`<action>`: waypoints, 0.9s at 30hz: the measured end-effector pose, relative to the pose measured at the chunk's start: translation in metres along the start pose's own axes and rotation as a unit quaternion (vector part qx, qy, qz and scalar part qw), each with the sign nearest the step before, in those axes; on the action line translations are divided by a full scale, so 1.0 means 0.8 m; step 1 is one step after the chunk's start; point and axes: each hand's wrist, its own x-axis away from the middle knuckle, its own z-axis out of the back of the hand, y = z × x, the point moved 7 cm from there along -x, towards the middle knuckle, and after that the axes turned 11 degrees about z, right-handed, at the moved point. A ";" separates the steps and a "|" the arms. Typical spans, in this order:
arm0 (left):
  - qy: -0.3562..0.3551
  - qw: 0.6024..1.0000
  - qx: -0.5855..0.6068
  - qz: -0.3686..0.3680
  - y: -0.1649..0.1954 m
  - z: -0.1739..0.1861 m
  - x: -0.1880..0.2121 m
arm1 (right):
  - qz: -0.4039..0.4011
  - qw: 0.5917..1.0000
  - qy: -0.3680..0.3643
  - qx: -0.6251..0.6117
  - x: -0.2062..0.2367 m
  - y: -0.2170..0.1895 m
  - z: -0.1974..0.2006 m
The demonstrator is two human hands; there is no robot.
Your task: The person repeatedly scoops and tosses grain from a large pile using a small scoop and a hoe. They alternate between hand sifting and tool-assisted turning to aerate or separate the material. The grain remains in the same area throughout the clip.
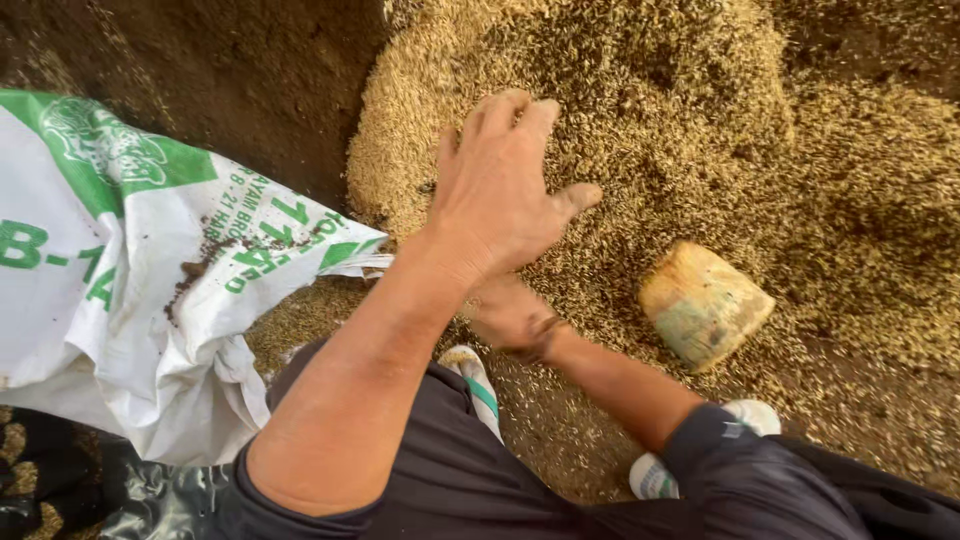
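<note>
Dark trouser fabric [480,480] nearest, smooth, creased. Left hand [500,190] flat, palm down on grain heap [650,120], fingers spread apart, gripping nothing. Grain: dry, husky, golden, loose mound on dark soil. Right hand [510,315] tucked under left wrist, mostly hidden; cannot tell grip. Worn yellowish tin [705,305] lies right of hands, apart. Woven white-green sack [130,280] left, crumpled.

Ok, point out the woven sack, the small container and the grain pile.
woven sack [120,280], head view, white side panel.
small container [705,305], head view, its upturned base.
grain pile [640,90], head view, top of heap.
</note>
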 end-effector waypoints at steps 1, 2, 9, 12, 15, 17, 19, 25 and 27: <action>-0.009 1.000 -0.003 0.000 0.000 -0.002 -0.001 | 0.018 1.000 0.020 -0.009 -0.022 -0.013 -0.029; -0.013 1.000 -0.004 0.005 -0.003 -0.003 -0.003 | 0.036 0.998 0.040 -0.020 -0.036 -0.021 -0.051; -0.071 0.996 -0.040 0.018 -0.020 -0.017 -0.029 | -0.023 0.983 -0.184 0.004 -0.002 0.015 -0.120; -0.062 0.997 -0.034 0.011 -0.022 -0.017 -0.044 | -0.080 0.939 -0.333 0.042 0.074 0.071 -0.098; -0.059 0.998 -0.028 0.011 -0.024 -0.018 -0.048 | -0.195 0.909 -0.362 0.064 0.128 0.136 -0.056; -0.067 0.997 -0.028 0.009 -0.022 -0.021 -0.046 | -0.322 0.890 -0.318 0.053 0.152 0.177 -0.024; -0.070 0.997 -0.038 -0.001 -0.016 -0.023 -0.042 | -0.452 0.853 -0.259 0.033 0.174 0.213 0.006; -0.077 0.996 -0.052 0.012 0.009 -0.023 -0.031 | -0.548 0.787 0.265 0.100 0.233 0.234 0.137; -0.070 0.996 -0.048 0.019 0.017 -0.019 -0.025 | -0.601 0.711 0.363 -0.029 0.258 0.246 0.151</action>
